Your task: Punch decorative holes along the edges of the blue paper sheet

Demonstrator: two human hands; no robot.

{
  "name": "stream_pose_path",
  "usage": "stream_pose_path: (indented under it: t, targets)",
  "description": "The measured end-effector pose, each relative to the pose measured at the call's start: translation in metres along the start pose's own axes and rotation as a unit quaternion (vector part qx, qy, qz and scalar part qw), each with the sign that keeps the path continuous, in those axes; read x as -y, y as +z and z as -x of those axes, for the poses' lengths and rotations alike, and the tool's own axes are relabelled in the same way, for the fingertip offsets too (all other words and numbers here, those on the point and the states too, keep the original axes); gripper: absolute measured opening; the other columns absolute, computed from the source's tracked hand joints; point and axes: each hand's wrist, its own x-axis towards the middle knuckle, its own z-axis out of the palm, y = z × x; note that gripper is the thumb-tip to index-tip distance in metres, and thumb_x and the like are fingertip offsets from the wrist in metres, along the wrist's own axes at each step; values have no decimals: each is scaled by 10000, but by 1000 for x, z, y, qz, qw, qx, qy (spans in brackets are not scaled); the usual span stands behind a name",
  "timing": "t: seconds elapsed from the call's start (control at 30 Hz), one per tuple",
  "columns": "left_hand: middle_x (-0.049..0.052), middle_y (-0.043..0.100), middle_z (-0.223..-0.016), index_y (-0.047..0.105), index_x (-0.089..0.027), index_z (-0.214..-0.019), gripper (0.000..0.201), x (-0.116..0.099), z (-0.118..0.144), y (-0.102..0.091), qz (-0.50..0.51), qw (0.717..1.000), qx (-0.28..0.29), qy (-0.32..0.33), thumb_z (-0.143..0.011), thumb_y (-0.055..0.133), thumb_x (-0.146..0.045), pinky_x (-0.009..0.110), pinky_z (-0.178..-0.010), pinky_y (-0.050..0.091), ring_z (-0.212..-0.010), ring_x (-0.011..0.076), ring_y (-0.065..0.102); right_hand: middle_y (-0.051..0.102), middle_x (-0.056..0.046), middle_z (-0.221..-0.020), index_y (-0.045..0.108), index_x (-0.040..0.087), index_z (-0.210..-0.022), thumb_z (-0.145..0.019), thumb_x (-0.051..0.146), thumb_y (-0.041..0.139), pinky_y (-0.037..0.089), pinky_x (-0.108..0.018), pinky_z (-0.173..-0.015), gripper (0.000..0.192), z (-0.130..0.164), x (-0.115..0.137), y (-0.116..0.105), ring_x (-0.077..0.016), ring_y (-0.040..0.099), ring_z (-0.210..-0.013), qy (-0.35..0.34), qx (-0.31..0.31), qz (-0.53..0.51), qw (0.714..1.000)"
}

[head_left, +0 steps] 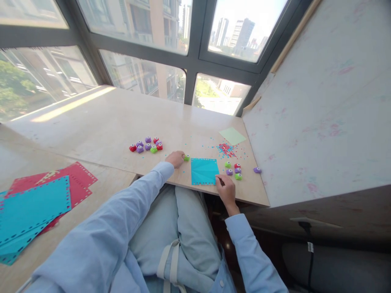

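Observation:
A turquoise paper square [204,171] with punched edges lies near the front edge of the beige tabletop [116,122]. My left hand [175,158] rests on the table just left of the square, fingers closed around a small green punch [186,157]. My right hand [225,189] touches the square's lower right corner, fingers bent onto its edge. Close to that hand sit a few small punches: green [227,164], red [237,165], purple [229,172] and another green [238,176]. A lone purple punch [257,170] lies further right.
A cluster of several red, purple and green punches [146,144] sits at left of centre. Red and blue confetti [226,149] is scattered beside a pale green paper [232,135]. Red and turquoise punched sheets [39,203] lie on the near-left surface. A white wall panel [320,114] bounds the right.

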Motion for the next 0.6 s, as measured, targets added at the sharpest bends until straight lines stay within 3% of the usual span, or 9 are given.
stream_pose_path:
  t: [0.13,0.23,0.43,0.6]
  targets:
    - [125,684,-1141,627,-203,-1244,422,2,6,4,-7,999,-30,22,-884,573,-416,325,-892,483,-1070,267,643,729,-100,-886,714,179,-888,-913,291,505,526,-369,-767,239,0,-1,0,-235,656,-833,6,1,2,1000]
    - [125,630,-1199,627,-236,-1241,455,-3,10,9,-9,998,-47,38,-816,673,-392,335,-903,481,-1066,276,641,730,-92,-891,715,186,-890,-913,298,512,525,-366,-773,234,0,-2,-1,-229,658,-837,2,10,-3,1000]
    - [120,595,-1181,653,-208,-1126,289,-4,6,18,17,995,-101,21,-864,605,-319,347,-875,493,-1003,259,649,734,-80,-895,719,197,-890,-904,321,540,538,-349,-756,219,1,-3,-5,-217,667,-835,19,18,-50,998]
    - [110,621,-1101,620,-157,-1058,287,-1,4,16,64,983,-172,27,-874,595,-376,334,-926,474,-1032,231,610,747,-84,-935,730,211,-910,-894,321,567,551,-388,-823,198,0,3,-9,-226,686,-889,29,41,-94,994]
